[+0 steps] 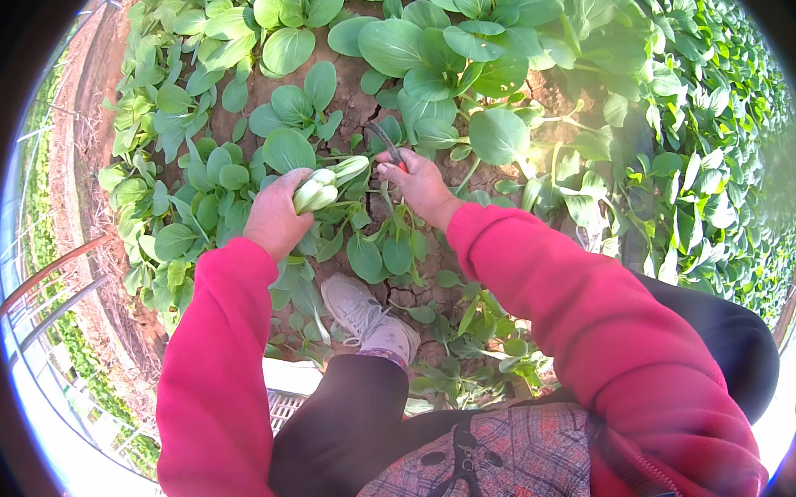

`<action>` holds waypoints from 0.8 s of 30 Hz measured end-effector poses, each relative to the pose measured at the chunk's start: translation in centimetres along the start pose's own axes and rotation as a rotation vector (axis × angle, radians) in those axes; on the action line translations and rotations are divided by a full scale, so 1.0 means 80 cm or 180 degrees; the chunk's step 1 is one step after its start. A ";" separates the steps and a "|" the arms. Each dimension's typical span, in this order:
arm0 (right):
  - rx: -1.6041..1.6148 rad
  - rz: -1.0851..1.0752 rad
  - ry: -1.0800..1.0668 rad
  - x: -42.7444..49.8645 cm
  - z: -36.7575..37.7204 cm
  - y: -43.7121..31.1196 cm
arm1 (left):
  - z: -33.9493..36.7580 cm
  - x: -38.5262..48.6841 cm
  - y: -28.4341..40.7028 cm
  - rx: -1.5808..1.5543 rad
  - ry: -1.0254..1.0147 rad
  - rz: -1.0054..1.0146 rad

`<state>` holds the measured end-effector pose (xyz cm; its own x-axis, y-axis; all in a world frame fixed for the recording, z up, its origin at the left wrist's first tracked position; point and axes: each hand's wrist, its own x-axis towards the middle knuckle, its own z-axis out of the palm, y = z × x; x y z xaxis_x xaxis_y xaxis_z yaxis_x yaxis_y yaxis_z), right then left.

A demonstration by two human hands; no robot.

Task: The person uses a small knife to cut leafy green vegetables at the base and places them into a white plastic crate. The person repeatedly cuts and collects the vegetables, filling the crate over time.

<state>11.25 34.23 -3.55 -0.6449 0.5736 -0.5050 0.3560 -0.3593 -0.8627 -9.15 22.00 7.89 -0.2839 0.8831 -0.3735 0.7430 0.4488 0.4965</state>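
Near the middle, my left hand [281, 210] is closed around several pale green bok choy stalks [317, 190], their thick stem ends pointing up and right. Some leaves hang below them. My right hand [411, 182], just to the right, grips the red handle of a small knife with a curved, dark blade [384, 141]; the blade points up and left over the soil. The two hands are apart. Leafy bok choy plants [297, 107] grow around and ahead of both hands.
A light lace-up shoe [355, 306] rests on cracked soil below my hands. Dense leafy rows [713, 195] stand at the right. Curved metal bars [57, 267] and a dirt path [82, 168] run along the left. A slatted white crate [284, 403] shows beside my leg.
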 end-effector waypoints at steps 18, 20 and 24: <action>0.1000 -0.0236 -0.0929 -0.092 0.010 -0.103 | 0.000 -0.092 0.097 -0.2085 0.0312 0.0193; 0.0635 -0.0168 -0.1097 -0.086 0.010 -0.106 | 0.007 -0.090 0.071 -0.2231 -0.0104 -0.0222; -0.0501 -0.0490 -0.0485 -0.071 0.006 -0.085 | -0.012 -0.073 0.059 -0.0639 0.0056 -0.0220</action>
<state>12.19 33.07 5.24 -0.7898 0.4908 -0.3680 0.3390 -0.1507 -0.9286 -4.54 19.11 13.18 -0.3418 0.8508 -0.3991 0.5863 0.5250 0.6169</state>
